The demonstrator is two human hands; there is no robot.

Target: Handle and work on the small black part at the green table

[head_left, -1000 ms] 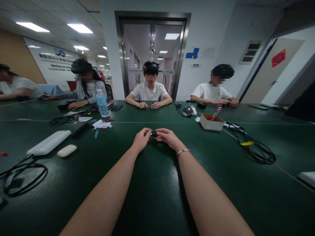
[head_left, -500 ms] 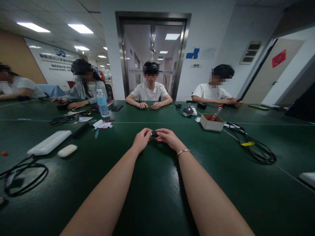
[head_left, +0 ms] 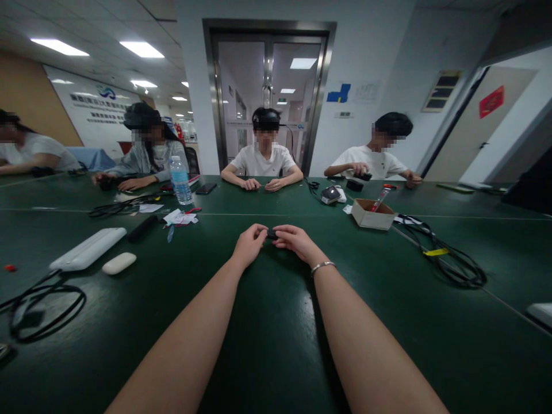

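A small black stick (head_left: 271,234), possibly a USB stick, is held level just over the green table (head_left: 263,322), in front of me. The fingertips of my left hand (head_left: 249,246) pinch its left end. From the other side, my right hand (head_left: 297,241) grips the right end between thumb and fingers. Only a short dark stretch shows between the hands; the fingers cover the rest. A silver bracelet (head_left: 323,267) circles my right wrist.
To the left lie a white power bank (head_left: 88,248), a white oval case (head_left: 119,263) and black cables. A water bottle (head_left: 180,181) stands beyond. On the right are a cardboard box (head_left: 372,216) and a coiled cable (head_left: 457,264). Several people sit across the table.
A light metallic bit beside my left fingertips no longer shows; the gap between my hands looks dark. My hands have barely moved. The person at right has spread their hands apart.
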